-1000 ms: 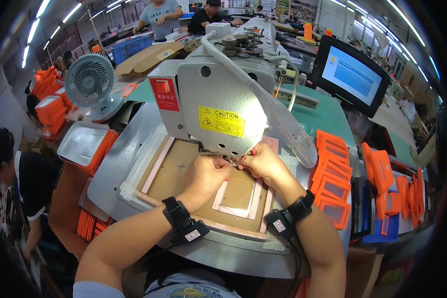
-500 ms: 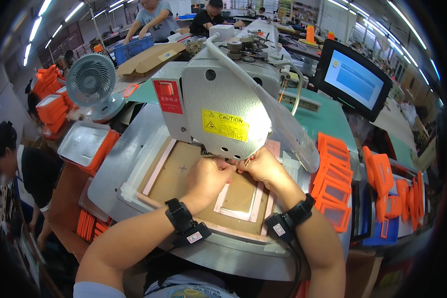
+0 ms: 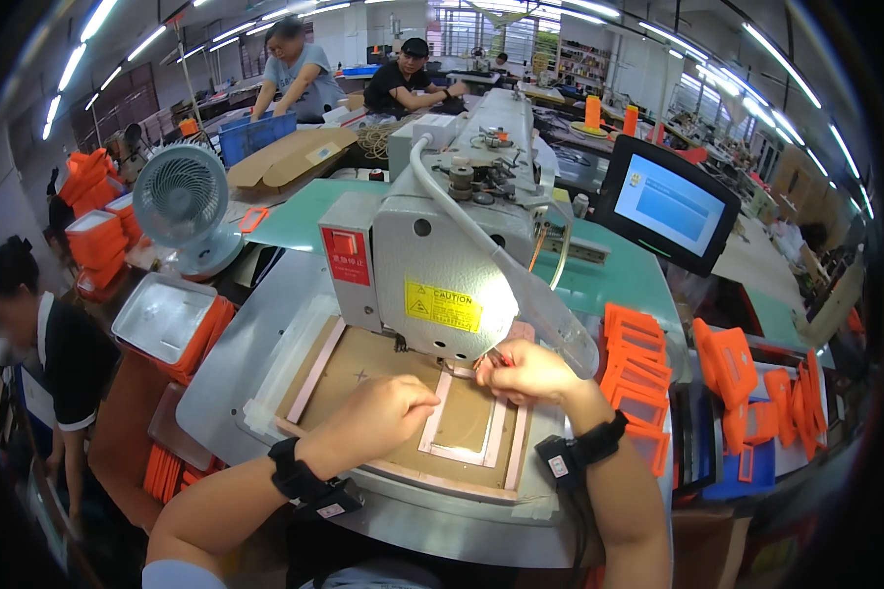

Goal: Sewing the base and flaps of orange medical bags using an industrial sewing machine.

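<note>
A grey industrial sewing machine head (image 3: pixel 388 265) stands over a brown template board (image 3: pixel 368 355) edged with pale pink strips. Toward the board's right part lies a smaller pale rectangular frame (image 3: pixel 457 456). Just below the lit needle area, my right hand (image 3: pixel 532 373) is closed around a small, partly reddish thing, mostly hidden by the fingers. My left hand (image 3: pixel 378 417) hovers over the middle of the board, left of the small frame, fingers curled and fingertips together. Whatever its fingertips may pinch is too small to make out. Both wrists wear black straps with small boxes.
Orange frames (image 3: pixel 634 368) are stacked at the right, beside a monitor (image 3: pixel 670 201) on an arm. Trays with orange edges (image 3: pixel 167 312) and a fan (image 3: pixel 182 201) stand left. An emergency-stop box (image 3: pixel 346 257) sits on the machine. Co-workers are at the left and back.
My left hand has drawn back leftward from the needle area, away from my right hand. My right hand stays near the needle, now a little apart from it. The view has tilted up slightly.
</note>
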### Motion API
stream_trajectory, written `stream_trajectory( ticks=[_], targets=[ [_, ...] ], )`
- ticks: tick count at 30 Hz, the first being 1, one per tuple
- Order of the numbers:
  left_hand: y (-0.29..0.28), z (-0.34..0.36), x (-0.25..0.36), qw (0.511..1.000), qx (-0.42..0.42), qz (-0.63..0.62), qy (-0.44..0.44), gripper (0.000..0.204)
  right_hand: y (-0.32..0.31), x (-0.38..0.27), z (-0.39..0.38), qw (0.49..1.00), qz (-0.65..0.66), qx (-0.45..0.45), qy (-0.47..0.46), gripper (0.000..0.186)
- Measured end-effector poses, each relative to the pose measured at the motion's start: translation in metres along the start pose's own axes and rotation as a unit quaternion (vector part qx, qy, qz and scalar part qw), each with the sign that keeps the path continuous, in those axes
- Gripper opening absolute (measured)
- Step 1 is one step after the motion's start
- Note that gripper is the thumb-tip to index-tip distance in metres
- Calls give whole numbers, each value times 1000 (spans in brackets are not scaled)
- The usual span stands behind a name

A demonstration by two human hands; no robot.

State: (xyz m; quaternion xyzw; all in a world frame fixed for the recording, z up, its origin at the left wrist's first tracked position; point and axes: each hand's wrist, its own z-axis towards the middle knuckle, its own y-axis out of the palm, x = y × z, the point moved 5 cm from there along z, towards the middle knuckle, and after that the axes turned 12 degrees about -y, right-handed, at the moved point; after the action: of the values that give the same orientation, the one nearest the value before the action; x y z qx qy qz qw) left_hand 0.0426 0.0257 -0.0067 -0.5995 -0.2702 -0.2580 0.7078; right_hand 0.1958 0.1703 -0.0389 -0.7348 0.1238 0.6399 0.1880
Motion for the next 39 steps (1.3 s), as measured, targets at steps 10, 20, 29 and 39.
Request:
stream_trajectory(
  ticks=[10,20,29,39],
  targets=[
    [11,24,-27,994,22,100,-34,28,-1,-20,-28,949,-209,-232,-39,12],
    [9,11,-45,995,-99,19,12,17,9,-27,-40,941,-176,-289,-23,11],
    [-86,-2,-88,976,34,206,-60,13,1,-36,-40,934,-264,-235,-45,12],
    [-19,-9,7,988,-60,142,14,24,-10,-26,-44,910,-361,-200,-34,17]
  ],
)
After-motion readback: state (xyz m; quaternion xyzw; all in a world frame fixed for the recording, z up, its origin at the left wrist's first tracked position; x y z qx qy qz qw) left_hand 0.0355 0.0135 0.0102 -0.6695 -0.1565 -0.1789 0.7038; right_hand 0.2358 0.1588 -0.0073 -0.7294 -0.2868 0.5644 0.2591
